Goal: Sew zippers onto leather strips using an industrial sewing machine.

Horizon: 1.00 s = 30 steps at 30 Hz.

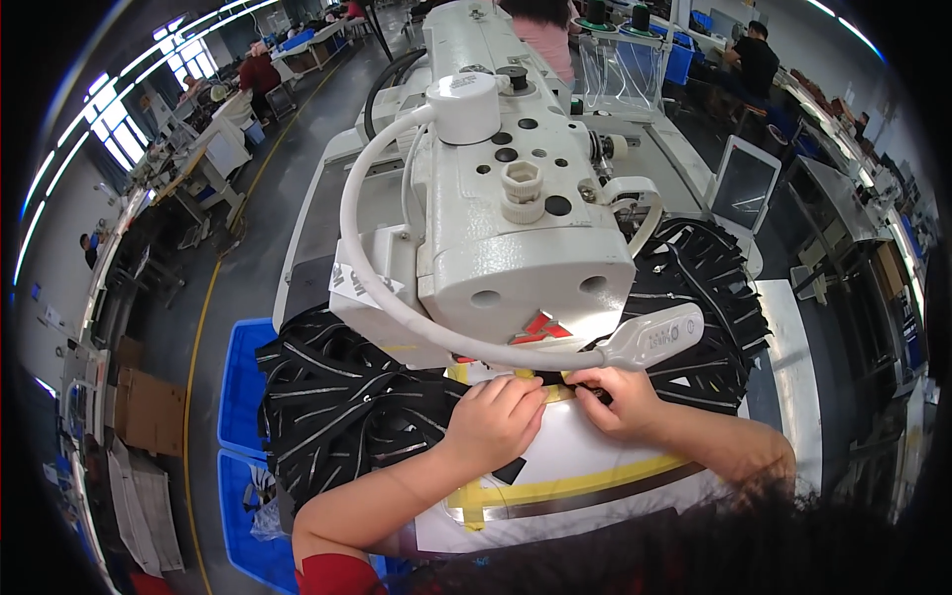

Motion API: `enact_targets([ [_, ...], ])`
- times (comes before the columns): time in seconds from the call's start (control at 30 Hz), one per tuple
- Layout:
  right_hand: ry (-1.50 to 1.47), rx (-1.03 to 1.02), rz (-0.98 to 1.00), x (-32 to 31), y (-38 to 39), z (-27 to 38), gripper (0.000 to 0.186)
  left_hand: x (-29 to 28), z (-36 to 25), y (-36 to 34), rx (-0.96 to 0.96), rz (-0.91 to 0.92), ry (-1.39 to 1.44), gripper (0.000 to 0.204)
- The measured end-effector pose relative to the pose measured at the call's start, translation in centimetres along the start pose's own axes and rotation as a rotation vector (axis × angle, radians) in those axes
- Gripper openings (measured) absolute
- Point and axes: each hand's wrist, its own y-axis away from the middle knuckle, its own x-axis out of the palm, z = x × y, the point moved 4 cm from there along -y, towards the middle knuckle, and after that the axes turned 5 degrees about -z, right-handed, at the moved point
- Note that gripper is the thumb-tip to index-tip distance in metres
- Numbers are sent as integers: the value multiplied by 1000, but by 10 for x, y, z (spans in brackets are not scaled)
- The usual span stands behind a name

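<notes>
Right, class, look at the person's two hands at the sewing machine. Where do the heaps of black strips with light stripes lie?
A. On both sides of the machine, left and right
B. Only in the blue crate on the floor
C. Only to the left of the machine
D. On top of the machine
A: one heap of black strips lies left of the white sewing machine and another heap lies to its right, behind the right hand.

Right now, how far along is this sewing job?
Done: cannot say which pile is finished. In hand: both the left hand and right hand press a small black piece under the sewing machine. Left: black strips are heaped to the left and to the right; which pile is unsewn cannot be told.
</notes>
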Motion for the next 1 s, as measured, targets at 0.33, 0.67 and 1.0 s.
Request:
enact_targets([
  [0.33,-5,-735,248,0,23,48,24,-2,-2,-1,21,-37,265,57],
  [0.67,-157,-912,104,-14,29,63,12,-6,-1,0,159,14,626,44],
  [1.0,-197,-540,-11,-18,17,43,25,-3,6,2,-33,17,704,27],
])
